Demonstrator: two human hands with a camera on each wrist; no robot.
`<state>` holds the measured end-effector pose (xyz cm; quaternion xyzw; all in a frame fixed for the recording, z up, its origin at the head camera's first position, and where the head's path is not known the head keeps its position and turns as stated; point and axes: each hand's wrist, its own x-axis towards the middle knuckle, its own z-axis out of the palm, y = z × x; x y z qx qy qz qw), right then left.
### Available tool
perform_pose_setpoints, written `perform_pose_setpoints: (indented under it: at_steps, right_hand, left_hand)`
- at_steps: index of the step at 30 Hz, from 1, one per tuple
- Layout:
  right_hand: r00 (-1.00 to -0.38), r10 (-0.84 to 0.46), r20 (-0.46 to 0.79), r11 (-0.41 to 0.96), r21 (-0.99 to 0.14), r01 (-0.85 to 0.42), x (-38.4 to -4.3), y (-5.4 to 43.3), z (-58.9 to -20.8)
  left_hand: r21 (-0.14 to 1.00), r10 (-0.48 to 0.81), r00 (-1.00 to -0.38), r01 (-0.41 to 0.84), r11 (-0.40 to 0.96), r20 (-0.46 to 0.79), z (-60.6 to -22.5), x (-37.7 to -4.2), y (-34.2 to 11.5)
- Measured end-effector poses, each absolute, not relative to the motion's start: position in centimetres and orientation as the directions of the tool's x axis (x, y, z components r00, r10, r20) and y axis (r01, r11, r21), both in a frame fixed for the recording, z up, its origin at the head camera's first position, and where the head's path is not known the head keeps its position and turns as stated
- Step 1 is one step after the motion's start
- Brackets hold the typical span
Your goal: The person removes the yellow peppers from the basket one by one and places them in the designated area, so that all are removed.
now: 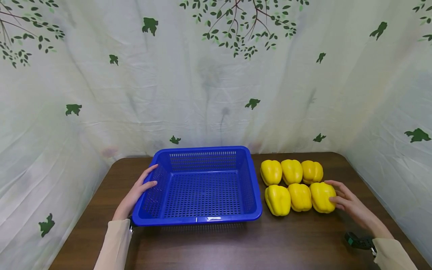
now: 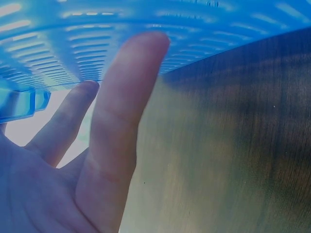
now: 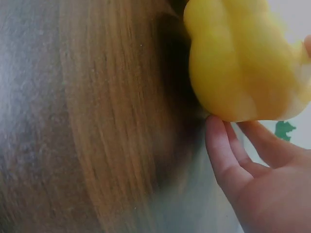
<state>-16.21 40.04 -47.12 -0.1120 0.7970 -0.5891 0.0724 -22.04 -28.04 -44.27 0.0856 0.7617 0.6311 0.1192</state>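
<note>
A blue plastic basket (image 1: 203, 195) with slotted walls stands on the table, nothing inside it. My left hand (image 1: 137, 191) grips its left rim, with two digits reaching over the edge; in the left wrist view other fingers (image 2: 114, 116) lie against the slotted outer wall. To the right, several yellow bell peppers lie in two rows. My right hand (image 1: 347, 202) holds the rightmost bell pepper (image 1: 322, 198) of the near row from its right side. In the right wrist view, fingertips (image 3: 216, 128) touch this pepper, and another digit shows at its far side.
Beside the held one in the near row are a middle pepper (image 1: 299, 197) and a left pepper (image 1: 278, 200), the latter close to the basket. The far row (image 1: 291, 172) sits right behind. A printed curtain (image 1: 216, 82) surrounds the brown wooden table (image 1: 216, 247).
</note>
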Motion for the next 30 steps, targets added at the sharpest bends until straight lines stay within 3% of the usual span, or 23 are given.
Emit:
perform_pose_setpoints:
  at_steps: [21, 30]
  right_hand:
    - [-0.981, -0.185, 0.054, 0.264, -0.959, -0.103, -16.6, 39.8, -46.2]
    - [-0.973, -0.178, 0.146, 0.197, -0.964, -0.181, -17.0, 39.2, -44.4]
  left_hand:
    - [0.97, 0.283, -0.953, -0.037, 0.239, -0.106, -43.8, -22.1, -28.0]
    - [0.922, 0.282, -0.959, 0.128, 0.367, 0.021, -42.5, -22.6, -28.5]
